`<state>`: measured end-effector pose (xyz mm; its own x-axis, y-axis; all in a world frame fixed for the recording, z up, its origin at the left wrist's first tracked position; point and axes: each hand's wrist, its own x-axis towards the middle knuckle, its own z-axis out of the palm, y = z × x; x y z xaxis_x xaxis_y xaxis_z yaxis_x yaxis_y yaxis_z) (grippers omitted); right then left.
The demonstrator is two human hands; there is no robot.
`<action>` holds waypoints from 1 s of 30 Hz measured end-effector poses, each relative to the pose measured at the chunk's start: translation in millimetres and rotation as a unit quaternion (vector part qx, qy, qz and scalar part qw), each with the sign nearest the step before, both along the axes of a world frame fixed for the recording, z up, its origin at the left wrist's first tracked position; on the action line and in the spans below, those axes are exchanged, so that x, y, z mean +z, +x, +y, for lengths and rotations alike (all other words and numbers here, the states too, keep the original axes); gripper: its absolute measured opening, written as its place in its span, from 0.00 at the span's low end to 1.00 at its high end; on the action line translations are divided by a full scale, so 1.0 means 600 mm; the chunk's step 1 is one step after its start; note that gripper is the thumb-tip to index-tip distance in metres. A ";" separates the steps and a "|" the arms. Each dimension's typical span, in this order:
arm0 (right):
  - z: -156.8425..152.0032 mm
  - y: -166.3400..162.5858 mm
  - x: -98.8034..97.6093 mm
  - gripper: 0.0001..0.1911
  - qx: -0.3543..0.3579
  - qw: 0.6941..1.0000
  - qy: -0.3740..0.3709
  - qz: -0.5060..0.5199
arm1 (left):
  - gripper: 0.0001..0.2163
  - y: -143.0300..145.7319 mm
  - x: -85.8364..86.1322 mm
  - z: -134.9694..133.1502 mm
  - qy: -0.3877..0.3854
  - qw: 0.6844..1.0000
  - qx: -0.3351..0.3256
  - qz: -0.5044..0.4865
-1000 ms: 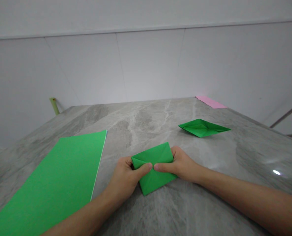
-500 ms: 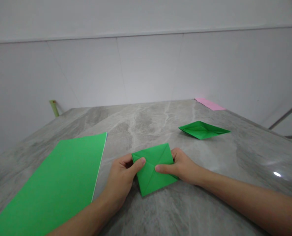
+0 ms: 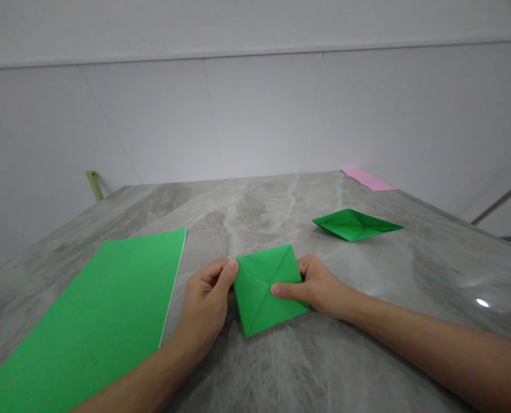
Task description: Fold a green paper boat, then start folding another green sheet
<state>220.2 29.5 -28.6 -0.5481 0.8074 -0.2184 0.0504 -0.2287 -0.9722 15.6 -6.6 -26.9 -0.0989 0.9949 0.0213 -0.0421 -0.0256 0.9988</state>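
A folded green paper square [image 3: 266, 289] with diagonal creases lies on the grey marble table [image 3: 281, 367] in front of me. My left hand [image 3: 206, 307] pinches its left corner, fingers curled and thumb pressed at the edge. My right hand [image 3: 313, 285] holds the right side, with the thumb laid flat across the paper near its middle and the fingers behind the far edge.
A stack of green paper sheets [image 3: 96, 321] lies at the left. A finished green paper boat [image 3: 355, 223] sits at the back right, and a pink sheet [image 3: 369, 179] lies at the far right corner. White wall panels stand behind the table.
My left thumb has slid from the paper's middle out to its left corner, flattening the fold. The paper has opened from a flatter shape into a square. My right hand has stayed in place.
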 end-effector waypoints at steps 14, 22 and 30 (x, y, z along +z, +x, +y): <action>0.000 0.000 -0.004 0.15 0.003 1.000 0.022 -0.009 | 0.13 0.014 0.001 -0.008 -0.080 0.983 -0.153 0.060; 0.001 0.002 -0.007 0.17 0.008 1.000 0.012 -0.014 | 0.13 0.015 0.003 -0.008 -0.095 0.987 -0.128 0.034; 0.000 0.000 -0.002 0.16 0.016 1.000 0.008 0.018 | 0.14 0.013 0.006 -0.007 -0.098 0.990 -0.101 0.027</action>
<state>220.2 29.8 -29.8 -0.5805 0.7928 -0.1855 0.0230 -0.2117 -0.9771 23.3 -11.0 -23.3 0.0980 0.9797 -0.1750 0.0280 0.1731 0.9845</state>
